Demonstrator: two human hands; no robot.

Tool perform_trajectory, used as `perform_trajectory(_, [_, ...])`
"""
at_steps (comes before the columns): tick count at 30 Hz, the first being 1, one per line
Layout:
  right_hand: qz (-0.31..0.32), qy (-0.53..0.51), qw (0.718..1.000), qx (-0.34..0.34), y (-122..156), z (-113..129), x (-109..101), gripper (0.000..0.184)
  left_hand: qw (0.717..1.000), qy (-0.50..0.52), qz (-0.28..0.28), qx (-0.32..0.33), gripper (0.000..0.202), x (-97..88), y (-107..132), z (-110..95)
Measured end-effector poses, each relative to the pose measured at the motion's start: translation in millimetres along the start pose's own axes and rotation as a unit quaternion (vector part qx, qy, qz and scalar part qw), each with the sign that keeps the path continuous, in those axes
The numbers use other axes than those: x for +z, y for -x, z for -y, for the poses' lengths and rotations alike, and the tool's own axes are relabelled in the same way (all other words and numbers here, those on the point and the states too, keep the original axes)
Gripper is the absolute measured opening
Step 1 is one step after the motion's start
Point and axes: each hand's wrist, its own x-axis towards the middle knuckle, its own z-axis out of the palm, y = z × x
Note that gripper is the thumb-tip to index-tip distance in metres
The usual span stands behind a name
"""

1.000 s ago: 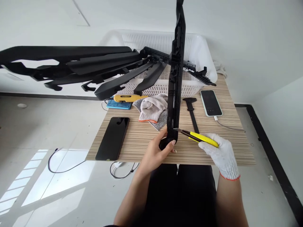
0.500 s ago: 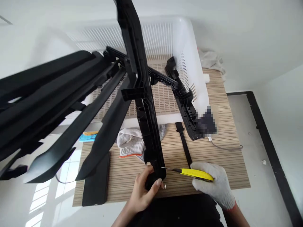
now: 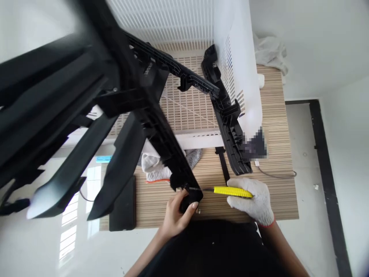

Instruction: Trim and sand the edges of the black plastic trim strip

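Note:
My bare left hand (image 3: 179, 215) is closed around the near end of a long black plastic trim piece (image 3: 164, 148), which slants up and away to the upper left. In my gloved right hand (image 3: 253, 198) is a yellow utility knife (image 3: 230, 191), pointing left. Its thin blade lies across the trim piece's end, just above my left fingers; whether it cuts in cannot be told. A narrow black strip (image 3: 222, 165) lies on the table beyond my right hand.
A white slatted basket (image 3: 198, 140) stands at the back. Inside it leans another black trim piece (image 3: 227, 127), and several black panels (image 3: 121, 169) jut out left. A glove (image 3: 152, 169), a dark flat object (image 3: 122, 209) and a cable (image 3: 276, 177) lie on the wooden table (image 3: 276, 204).
The trim piece has tilted further left at its far end. Both hands have shifted slightly upward in view, and the knife's blade now lies across the piece's end.

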Motion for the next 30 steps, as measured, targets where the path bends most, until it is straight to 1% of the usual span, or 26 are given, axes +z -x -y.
perform_trajectory(3, [-0.033, -0.048, 0.995, 0.076, 4.0, -4.5, 2.0, 0.028, 1.000, -0.003, 0.019, -0.001, 0.036, -0.2, -10.6, -9.1])
perform_trajectory(4, [-0.044, -0.063, 0.993, 0.087, 4.8, -5.0, 2.4, 0.028, 1.000, 0.003, 0.027, 0.006, 0.037, 0.2, -13.9, -11.6])
perform_trajectory(6, [-0.046, -0.076, 0.992, 0.087, 5.5, -4.3, 3.2, 0.028, 0.999, 0.016, 0.040, 0.022, 0.038, 2.4, -19.1, -15.2])
perform_trajectory(8, [-0.044, -0.079, 0.991, 0.094, 5.9, -2.0, 5.4, 0.031, 0.998, 0.035, 0.043, 0.038, 0.040, 6.1, -22.0, -17.3])
perform_trajectory(9, [-0.055, -0.083, 0.990, 0.103, 6.5, -1.0, 7.2, 0.034, 0.997, 0.049, 0.040, 0.043, 0.041, 8.3, -22.7, -18.0])
perform_trajectory(12, [-0.125, -0.105, 0.980, 0.113, 9.8, -0.8, 13.6, 0.043, 0.993, 0.110, 0.027, 0.043, 0.048, 13.2, -23.4, -19.2])
perform_trajectory(14, [-0.110, -0.095, 0.984, 0.104, 12.6, -2.9, 16.5, 0.048, 0.986, 0.161, 0.036, 0.036, 0.053, 13.8, -24.1, -18.7])
perform_trajectory(16, [-0.082, -0.065, 0.990, 0.095, 14.7, -5.3, 17.0, 0.051, 0.977, 0.202, 0.053, 0.052, 0.057, 12.6, -25.3, -16.3])
perform_trajectory(17, [-0.083, -0.052, 0.991, 0.088, 15.4, -6.2, 16.6, 0.052, 0.973, 0.211, 0.053, 0.072, 0.058, 12.1, -26.0, -14.3])
perform_trajectory(19, [-0.103, -0.039, 0.992, 0.066, 16.9, -7.9, 14.8, 0.053, 0.969, 0.212, 0.033, 0.120, 0.061, 12.1, -27.3, -9.6])
perform_trajectory(20, [-0.095, -0.035, 0.993, 0.055, 17.7, -8.7, 13.7, 0.053, 0.966, 0.215, 0.023, 0.140, 0.063, 13.1, -27.7, -7.2])
perform_trajectory(22, [-0.049, -0.018, 0.998, 0.034, 19.5, -10.4, 11.7, 0.053, 0.955, 0.246, 0.023, 0.162, 0.067, 16.2, -28.1, -3.1])
perform_trajectory(23, [-0.037, -0.011, 0.999, 0.030, 20.6, -11.3, 11.0, 0.052, 0.949, 0.269, 0.032, 0.164, 0.068, 18.0, -28.0, -1.6])
perform_trajectory(26, [-0.058, -0.013, 0.998, 0.034, 24.0, -13.6, 10.4, 0.052, 0.937, 0.308, 0.048, 0.156, 0.069, 21.1, -27.4, 0.3])
perform_trajectory(27, [-0.050, -0.020, 0.998, 0.039, 25.2, -14.0, 10.6, 0.052, 0.938, 0.306, 0.049, 0.157, 0.070, 21.1, -27.1, 0.3])
perform_trajectory(29, [-0.011, -0.019, 0.999, 0.045, 27.4, -14.5, 11.4, 0.053, 0.939, 0.296, 0.055, 0.168, 0.069, 19.6, -26.3, 0.1])
perform_trajectory(30, [-0.009, -0.015, 0.999, 0.045, 28.4, -14.6, 11.7, 0.052, 0.940, 0.288, 0.056, 0.173, 0.070, 18.5, -25.7, 0.0])
